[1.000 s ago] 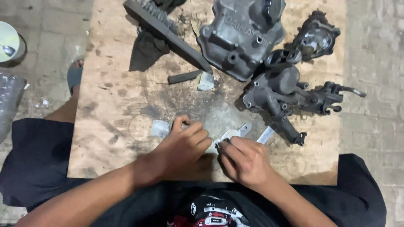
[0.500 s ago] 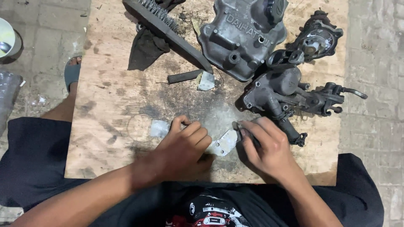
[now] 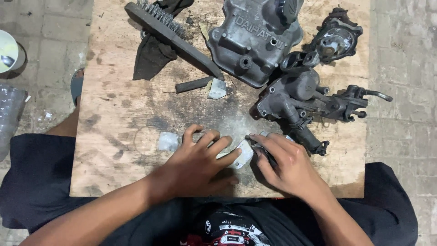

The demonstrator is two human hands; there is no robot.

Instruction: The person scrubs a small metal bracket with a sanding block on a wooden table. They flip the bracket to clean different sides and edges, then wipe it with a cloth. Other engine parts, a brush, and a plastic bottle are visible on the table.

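Observation:
A small flat grey metal piece lies on the wooden board across my lap. My left hand rests on the board with its fingers spread, pressing down the left part of that piece. My right hand is curled at the piece's right edge. It grips a small dark tool whose tip touches the piece. Most of the tool is hidden by my fingers.
A wire brush on a dark rag, a grey engine cover, a pump-like casting and a round part fill the board's far side. A short rod and grey scraps lie nearer. A white cup stands on the floor at left.
My right hand has shifted right and slightly away from my left hand, now working at the piece's right edge. The left hand stays pressed on the piece.

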